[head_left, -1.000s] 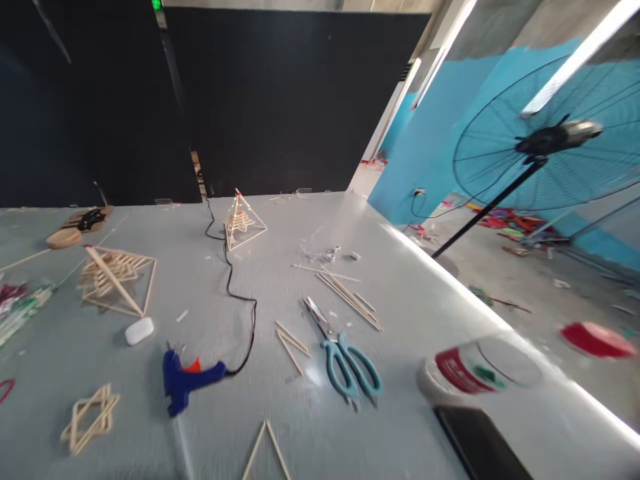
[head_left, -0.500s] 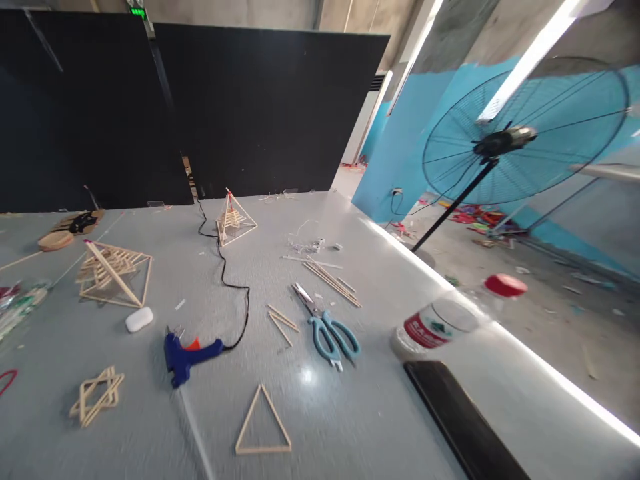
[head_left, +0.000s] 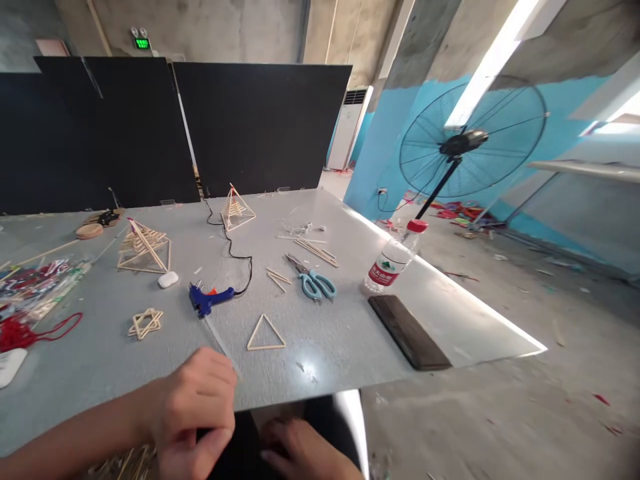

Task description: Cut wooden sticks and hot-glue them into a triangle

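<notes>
While red yarn (head_left: 20,332) lay at the left of the grey table (head_left: 340,353), a six-pointed stick star (head_left: 146,323) rested to its right, with a stepped stick pyramid (head_left: 145,250) and a white case (head_left: 168,279) farther back. The left hand (head_left: 200,407) was at the near edge, its fingers curled in tightly; whether anything was inside could not be told. Beyond it lay a blue glue gun (head_left: 210,300), and a second pyramid (head_left: 237,212) stood on the far side. The stick triangle (head_left: 266,347) lay flat near the table's front, apart from both hands. Below the edge, the right hand (head_left: 305,450) was in shadow, so its grip could not be told. Teal-handled scissors (head_left: 316,285) lay beyond the triangle to the right, near loose sticks (head_left: 317,252). Farthest right were a red-capped bottle (head_left: 387,267) and, nearer, a dark phone-like slab (head_left: 407,332).
</notes>
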Available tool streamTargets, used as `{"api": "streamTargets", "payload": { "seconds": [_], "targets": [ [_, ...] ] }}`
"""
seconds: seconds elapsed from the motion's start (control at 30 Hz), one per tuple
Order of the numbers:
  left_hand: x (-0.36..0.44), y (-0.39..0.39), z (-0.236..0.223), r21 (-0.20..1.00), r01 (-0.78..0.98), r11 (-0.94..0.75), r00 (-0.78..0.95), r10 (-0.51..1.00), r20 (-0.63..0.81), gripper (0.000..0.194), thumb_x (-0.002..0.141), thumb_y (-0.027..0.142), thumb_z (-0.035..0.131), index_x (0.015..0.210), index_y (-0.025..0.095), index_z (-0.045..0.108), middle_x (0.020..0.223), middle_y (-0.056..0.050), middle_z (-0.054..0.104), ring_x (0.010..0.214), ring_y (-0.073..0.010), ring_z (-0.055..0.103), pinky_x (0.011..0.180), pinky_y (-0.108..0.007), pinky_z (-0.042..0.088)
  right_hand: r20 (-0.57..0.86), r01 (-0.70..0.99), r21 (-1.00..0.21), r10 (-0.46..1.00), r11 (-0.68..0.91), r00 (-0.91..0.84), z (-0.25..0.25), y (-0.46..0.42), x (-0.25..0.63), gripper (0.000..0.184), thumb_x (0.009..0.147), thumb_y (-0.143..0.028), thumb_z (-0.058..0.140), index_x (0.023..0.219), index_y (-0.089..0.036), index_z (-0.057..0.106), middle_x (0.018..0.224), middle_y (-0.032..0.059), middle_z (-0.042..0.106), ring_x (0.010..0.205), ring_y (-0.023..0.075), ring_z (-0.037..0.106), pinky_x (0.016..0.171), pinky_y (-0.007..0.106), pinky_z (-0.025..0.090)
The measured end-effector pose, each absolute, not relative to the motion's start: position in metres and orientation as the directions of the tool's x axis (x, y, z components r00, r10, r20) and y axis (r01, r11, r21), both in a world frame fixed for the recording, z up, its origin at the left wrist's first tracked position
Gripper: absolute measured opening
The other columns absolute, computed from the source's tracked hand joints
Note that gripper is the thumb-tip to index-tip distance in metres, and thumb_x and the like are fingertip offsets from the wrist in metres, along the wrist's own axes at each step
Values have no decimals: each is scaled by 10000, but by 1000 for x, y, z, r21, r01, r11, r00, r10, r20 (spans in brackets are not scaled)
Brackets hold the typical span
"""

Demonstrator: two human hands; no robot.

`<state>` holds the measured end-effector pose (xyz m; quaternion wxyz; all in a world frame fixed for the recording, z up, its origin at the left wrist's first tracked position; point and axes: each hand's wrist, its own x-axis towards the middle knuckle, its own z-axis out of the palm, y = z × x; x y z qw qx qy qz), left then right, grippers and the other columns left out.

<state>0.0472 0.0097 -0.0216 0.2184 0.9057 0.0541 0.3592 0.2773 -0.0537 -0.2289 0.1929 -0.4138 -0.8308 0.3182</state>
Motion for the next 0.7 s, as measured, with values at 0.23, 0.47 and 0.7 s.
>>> {"api": "streamTargets", "payload": {
  "seconds": [0.23,0.47,0.7],
  "targets": [
    [43,16,-12,417,67,-906,592,373,714,238,931,133,331,726,211,424,527,22,424,489,-133,363,548,-341,239,412,445,-525,675,725,-612,-99,-34,357,176,997,-187,487,991,-222,660,716,11,678,634,139,632,619,289,465],
    [29,55,-25,220,558,-800,579,566,587,281,914,109,495,663,199,405,557,55,380,513,-100,321,544,-295,251,510,568,-430,708,702,-489,-119,15,389,200,1016,-202,473,949,-195,661,686,20,660,588,134,631,583,263,460],
    [-4,99,-51,161,614,-772,511,545,665,355,912,114,497,601,204,350,507,62,333,478,-99,308,525,-291,234,628,642,-443,728,626,-276,-149,7,380,141,1005,-205,499,1078,-200,619,816,46,700,653,148,663,604,260,520]
  ]
}}
